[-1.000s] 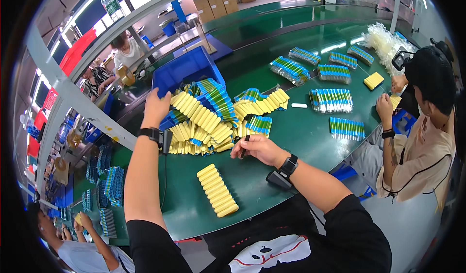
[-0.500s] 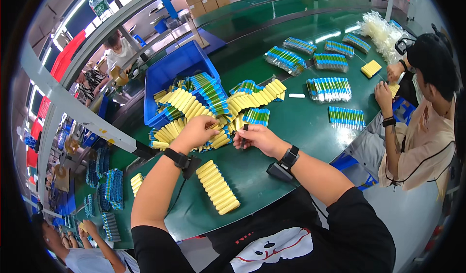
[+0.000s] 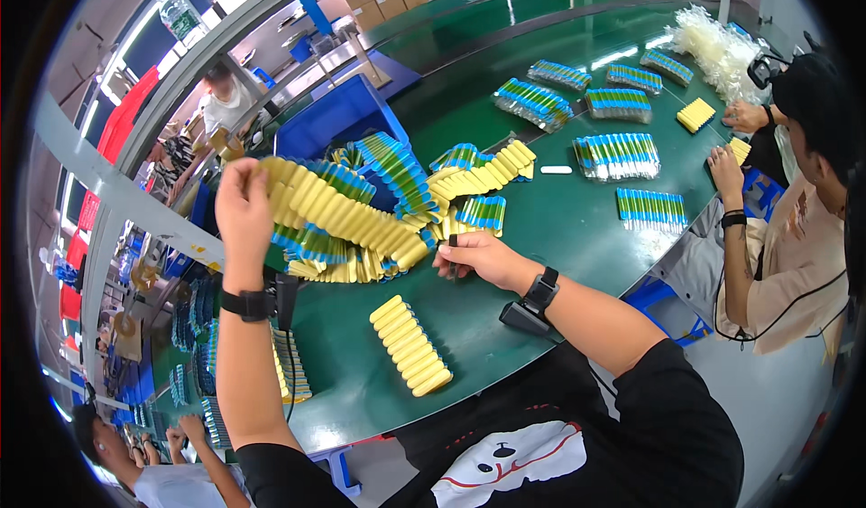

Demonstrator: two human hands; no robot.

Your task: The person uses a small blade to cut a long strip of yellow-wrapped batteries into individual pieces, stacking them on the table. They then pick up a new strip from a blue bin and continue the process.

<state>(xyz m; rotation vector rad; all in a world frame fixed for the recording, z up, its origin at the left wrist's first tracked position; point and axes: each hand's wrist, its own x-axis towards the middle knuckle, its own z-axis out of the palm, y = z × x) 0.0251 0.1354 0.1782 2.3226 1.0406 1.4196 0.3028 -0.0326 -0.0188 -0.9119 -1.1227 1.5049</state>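
Observation:
My left hand point(image 3: 242, 203) is raised at the left of the pile, its fingers closed on one end of a long strip of yellow tube-shaped packets point(image 3: 336, 219). That strip slopes down to the right, into a heap of similar strips with blue-and-green sides point(image 3: 392, 176). Low at the heap's right edge, my right hand point(image 3: 483, 263) is closed round a small dark object point(image 3: 453, 241); its kind does not show. A short yellow strip point(image 3: 410, 346) lies apart on the green table in front of me.
Behind the heap stands a blue bin point(image 3: 329, 115). Bundles of blue-and-green packets point(image 3: 618, 158) and a pile of clear plastic bags point(image 3: 717, 52) lie to the right, where a co-worker point(image 3: 785, 201) sits. A metal post point(image 3: 135, 192) rises at the left, near my left hand.
My left hand has moved up and left from the heap, drawing the yellow strip out with it. My right hand has stayed nearly in place.

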